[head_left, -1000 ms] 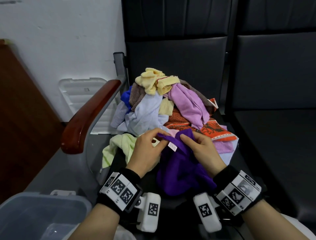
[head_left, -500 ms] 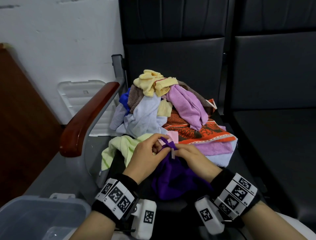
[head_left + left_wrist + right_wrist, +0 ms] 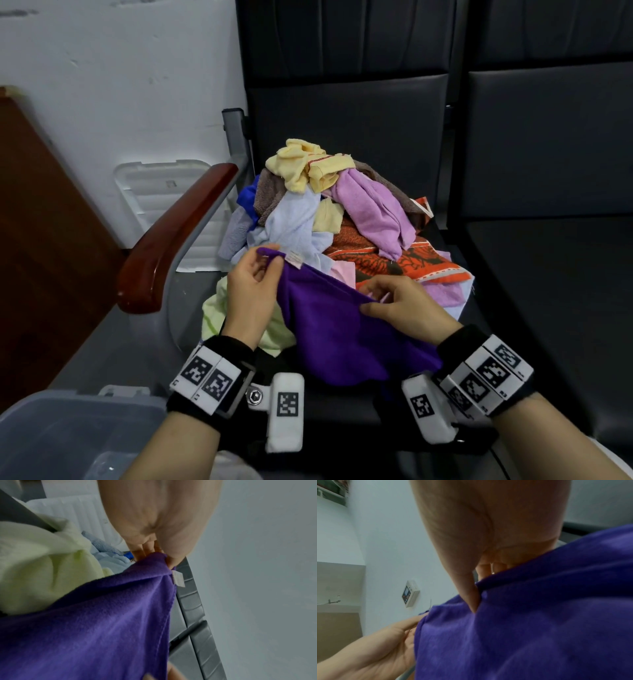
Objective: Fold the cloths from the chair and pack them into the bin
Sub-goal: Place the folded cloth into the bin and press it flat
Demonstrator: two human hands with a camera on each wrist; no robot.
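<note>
A purple cloth (image 3: 342, 329) hangs spread between both hands over the front of the black chair seat (image 3: 534, 274). My left hand (image 3: 255, 274) pinches its upper corner beside a white tag (image 3: 294, 257); the wrist view shows thumb and fingers closed on that purple cloth (image 3: 106, 622) corner. My right hand (image 3: 394, 301) pinches the top edge further right, the thumb pressed onto the purple cloth (image 3: 530, 628). Behind them a pile of cloths (image 3: 335, 212) in yellow, lilac, pale blue, brown and orange lies on the seat. A clear plastic bin (image 3: 68, 435) sits at the lower left.
A wooden armrest (image 3: 178, 233) runs along the chair's left side, between the pile and the bin. A white lid (image 3: 154, 198) leans against the wall behind it. A pale green cloth (image 3: 219, 315) lies under my left hand. A second black seat (image 3: 565, 308) is to the right.
The hands have drawn apart along the cloth's top edge, left hand up and left, right hand to the right. The bunched purple cloth now hangs spread out.
</note>
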